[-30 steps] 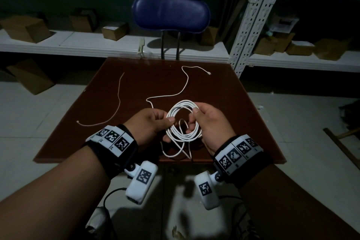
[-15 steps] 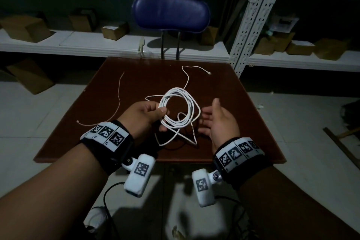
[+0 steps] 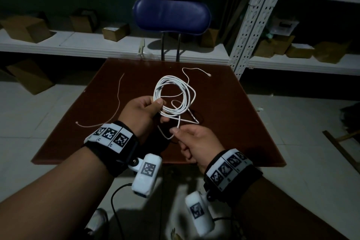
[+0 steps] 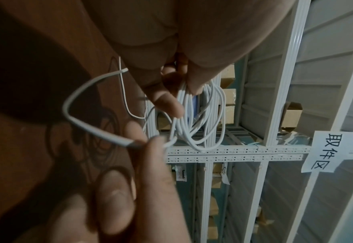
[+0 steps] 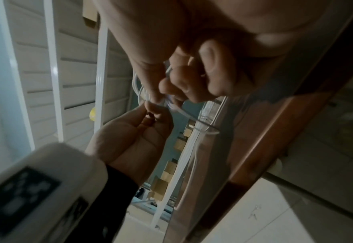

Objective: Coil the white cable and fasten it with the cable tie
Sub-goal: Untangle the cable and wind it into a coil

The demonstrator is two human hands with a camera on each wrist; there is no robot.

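In the head view my left hand [image 3: 160, 108] grips the white cable [image 3: 171, 95], wound into several loops, at the coil's left side and holds it up over the brown table [image 3: 233, 122]. My right hand [image 3: 175, 130] sits just below the coil and pinches a loose strand that hangs from it. The cable's free tail runs to a plug [image 3: 209, 74] at the far edge. In the left wrist view the coil [image 4: 200, 118] hangs from my left fingers [image 4: 167, 105]. The thin pale cable tie [image 3: 116, 103] lies alone on the table's left part.
A blue chair [image 3: 171, 15] stands behind the table. White shelving [image 3: 249, 25] with cardboard boxes [image 3: 115, 31] lines the back wall. Pale tiled floor lies on both sides of the table.
My right hand let go of the coil, opened, then dropped nearer to me and pinched a loose strand. My left hand lifted the coil up and farther away.
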